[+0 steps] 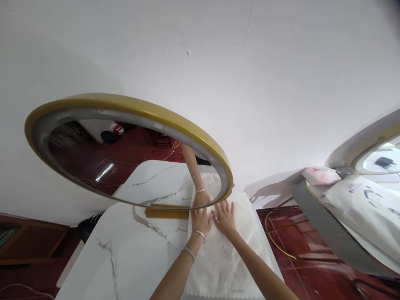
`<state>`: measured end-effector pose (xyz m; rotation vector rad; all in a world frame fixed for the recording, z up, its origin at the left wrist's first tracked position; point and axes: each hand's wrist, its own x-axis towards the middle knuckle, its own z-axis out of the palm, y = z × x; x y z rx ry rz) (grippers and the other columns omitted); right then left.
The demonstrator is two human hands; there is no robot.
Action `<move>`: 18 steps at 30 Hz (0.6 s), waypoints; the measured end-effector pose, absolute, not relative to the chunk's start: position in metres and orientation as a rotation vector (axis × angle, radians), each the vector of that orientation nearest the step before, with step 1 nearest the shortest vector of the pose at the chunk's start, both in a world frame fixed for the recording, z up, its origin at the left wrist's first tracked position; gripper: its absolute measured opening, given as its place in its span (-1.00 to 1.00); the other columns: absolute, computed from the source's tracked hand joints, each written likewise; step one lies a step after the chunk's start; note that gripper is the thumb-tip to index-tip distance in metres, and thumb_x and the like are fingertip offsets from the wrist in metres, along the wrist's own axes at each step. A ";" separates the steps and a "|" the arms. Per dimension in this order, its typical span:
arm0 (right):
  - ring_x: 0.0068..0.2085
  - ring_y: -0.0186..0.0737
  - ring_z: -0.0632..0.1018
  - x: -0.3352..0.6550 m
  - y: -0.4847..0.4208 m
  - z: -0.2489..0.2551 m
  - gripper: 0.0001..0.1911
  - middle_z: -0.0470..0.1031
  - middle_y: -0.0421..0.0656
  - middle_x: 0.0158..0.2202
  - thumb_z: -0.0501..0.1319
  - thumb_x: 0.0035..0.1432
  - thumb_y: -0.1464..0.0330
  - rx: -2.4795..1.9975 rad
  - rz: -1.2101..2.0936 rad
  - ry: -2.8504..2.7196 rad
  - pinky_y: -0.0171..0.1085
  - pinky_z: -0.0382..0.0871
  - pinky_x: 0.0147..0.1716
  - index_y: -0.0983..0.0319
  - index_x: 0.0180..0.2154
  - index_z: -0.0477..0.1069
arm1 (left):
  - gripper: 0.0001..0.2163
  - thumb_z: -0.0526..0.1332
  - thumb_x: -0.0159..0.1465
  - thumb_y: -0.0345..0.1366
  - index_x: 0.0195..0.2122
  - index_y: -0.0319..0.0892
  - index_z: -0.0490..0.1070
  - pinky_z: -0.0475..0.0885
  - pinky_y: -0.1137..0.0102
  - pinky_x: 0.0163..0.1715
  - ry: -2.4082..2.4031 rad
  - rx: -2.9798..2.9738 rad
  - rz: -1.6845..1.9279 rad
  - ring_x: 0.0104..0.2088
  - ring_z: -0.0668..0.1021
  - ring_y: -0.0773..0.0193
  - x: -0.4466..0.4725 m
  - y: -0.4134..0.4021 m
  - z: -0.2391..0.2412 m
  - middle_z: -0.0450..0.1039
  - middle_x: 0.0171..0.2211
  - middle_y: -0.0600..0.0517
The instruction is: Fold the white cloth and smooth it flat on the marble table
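My left hand point(201, 223) lies on a white, softly wrinkled cloth-like piece point(223, 266), fingers stretched forward and two bracelets on the wrist. Beside it, my right hand point(225, 217) presses flat on the same piece with its fingers spread and a ring on one finger. The hands are close together, near its far end. This white piece has a zigzag near edge and faint small print; whether it is a bag or a single sheet I cannot tell. It lies along the right side of a white marble-patterned table point(140, 254).
A large gold-rimmed oval mirror point(131, 109) leans over the table on a gold base point(168, 211), reflecting an arm. To the right, a grey-sided table point(331, 225) carries a pink-and-white packet point(321, 175), a white printed bag point(368, 204) and another mirror point(375, 143).
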<state>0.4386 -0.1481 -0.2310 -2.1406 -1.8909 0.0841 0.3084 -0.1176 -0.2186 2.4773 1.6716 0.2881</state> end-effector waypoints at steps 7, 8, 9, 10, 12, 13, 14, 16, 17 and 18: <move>0.29 0.14 0.17 0.450 -0.105 -0.231 -0.49 0.30 0.05 0.21 0.03 0.23 0.31 -2.146 0.169 -1.888 0.23 -0.29 0.26 0.28 0.19 0.29 | -0.65 -0.01 0.32 -0.25 -0.01 -0.24 0.46 0.32 0.10 0.07 1.611 2.456 0.182 0.04 0.47 -0.07 0.321 -0.074 -0.222 0.50 -0.04 -0.19; 0.30 0.14 0.15 0.450 -0.105 -0.230 -0.48 0.28 0.05 0.22 0.02 0.24 0.31 -2.150 0.181 -1.887 0.22 -0.29 0.26 0.28 0.20 0.27 | -0.64 -0.02 0.33 -0.26 0.01 -0.25 0.45 0.31 0.09 0.08 1.609 2.455 0.171 0.06 0.46 -0.07 0.321 -0.076 -0.221 0.49 -0.01 -0.20; 0.30 0.13 0.14 0.449 -0.109 -0.229 -0.48 0.26 0.04 0.24 0.01 0.25 0.30 -2.154 0.192 -1.886 0.22 -0.29 0.26 0.27 0.21 0.25 | -0.63 -0.03 0.33 -0.27 0.05 -0.25 0.42 0.29 0.08 0.10 1.601 2.463 0.171 0.09 0.43 -0.07 0.319 -0.081 -0.221 0.45 0.04 -0.21; 0.31 0.11 0.13 0.448 -0.115 -0.228 -0.48 0.24 0.03 0.25 -0.01 0.26 0.30 -2.154 0.198 -1.887 0.21 -0.29 0.27 0.25 0.22 0.25 | -0.61 -0.03 0.33 -0.27 0.11 -0.24 0.37 0.25 0.07 0.14 1.592 2.484 0.186 0.14 0.39 -0.07 0.317 -0.088 -0.221 0.39 0.11 -0.20; 0.32 0.08 0.11 0.444 -0.136 -0.227 -0.49 0.19 0.00 0.28 -0.04 0.29 0.28 -2.134 0.171 -1.899 0.20 -0.27 0.27 0.21 0.23 0.23 | -0.56 -0.01 0.33 -0.24 0.21 -0.23 0.26 0.16 0.05 0.21 1.565 2.564 0.266 0.22 0.30 -0.05 0.308 -0.110 -0.223 0.28 0.21 -0.18; 0.33 0.07 0.10 0.442 -0.150 -0.228 -0.48 0.16 -0.02 0.30 -0.05 0.29 0.27 -2.109 0.134 -1.911 0.20 -0.25 0.26 0.19 0.25 0.19 | -0.53 0.00 0.33 -0.21 0.24 -0.23 0.21 0.12 0.05 0.24 1.547 2.618 0.324 0.24 0.27 -0.04 0.302 -0.122 -0.226 0.24 0.24 -0.17; 0.33 0.07 0.08 0.440 -0.164 -0.231 -0.47 0.12 -0.03 0.31 -0.05 0.30 0.26 -2.075 0.084 -1.925 0.21 -0.23 0.26 0.17 0.27 0.15 | -0.50 0.02 0.32 -0.19 0.27 -0.23 0.18 0.09 0.05 0.26 1.534 2.671 0.386 0.26 0.25 -0.02 0.297 -0.135 -0.230 0.22 0.25 -0.15; 0.35 0.06 0.05 0.435 -0.188 -0.239 -0.44 0.04 -0.07 0.34 -0.05 0.30 0.24 -2.000 -0.013 -1.955 0.21 -0.19 0.25 0.11 0.31 0.05 | -0.47 0.01 0.32 -0.20 0.30 -0.22 0.11 0.04 0.05 0.29 1.550 2.737 0.486 0.29 0.19 0.01 0.288 -0.157 -0.239 0.18 0.28 -0.13; 0.35 0.05 0.05 0.433 -0.196 -0.243 -0.43 0.02 -0.09 0.35 -0.04 0.30 0.22 -1.977 -0.040 -1.963 0.20 -0.17 0.25 0.09 0.32 0.02 | -0.46 0.01 0.31 -0.22 0.32 -0.22 0.07 0.03 0.04 0.29 1.582 2.739 0.520 0.31 0.16 0.02 0.287 -0.165 -0.243 0.16 0.29 -0.12; 0.34 0.05 0.06 0.432 -0.200 -0.246 -0.42 0.01 -0.10 0.35 -0.04 0.31 0.21 -1.968 -0.056 -1.960 0.19 -0.15 0.25 0.08 0.32 0.00 | -0.45 0.00 0.31 -0.26 0.33 -0.21 0.05 0.03 0.03 0.29 1.619 2.724 0.540 0.32 0.15 0.02 0.288 -0.169 -0.246 0.15 0.30 -0.12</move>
